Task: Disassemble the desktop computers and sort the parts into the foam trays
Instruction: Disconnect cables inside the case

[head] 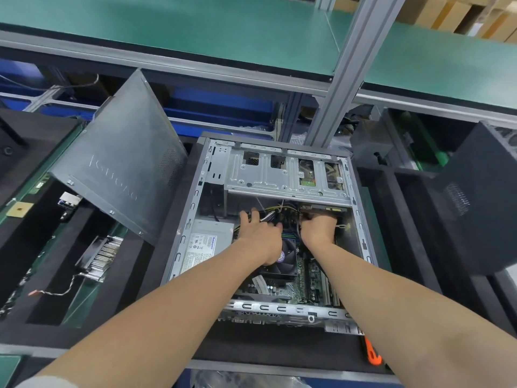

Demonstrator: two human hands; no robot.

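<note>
An open desktop computer case (179, 236) lies flat in front of me, showing its silver drive cage (279, 175), grey power supply (204, 245), black CPU fan (285, 261) and green motherboard (310, 284). My left hand (257, 236) reaches into the middle of the case, fingers spread over a bundle of cables (270, 215). My right hand (319, 226) is curled around a flat drive (321, 210) tucked under the drive cage; its fingertips are hidden.
A grey side panel (120, 166) leans to the left of the case. Black foam trays (42, 242) at left hold a heatsink (100, 256) and small boards. A black case (481, 203) stands at right. An orange-handled tool (372, 351) lies at the near right.
</note>
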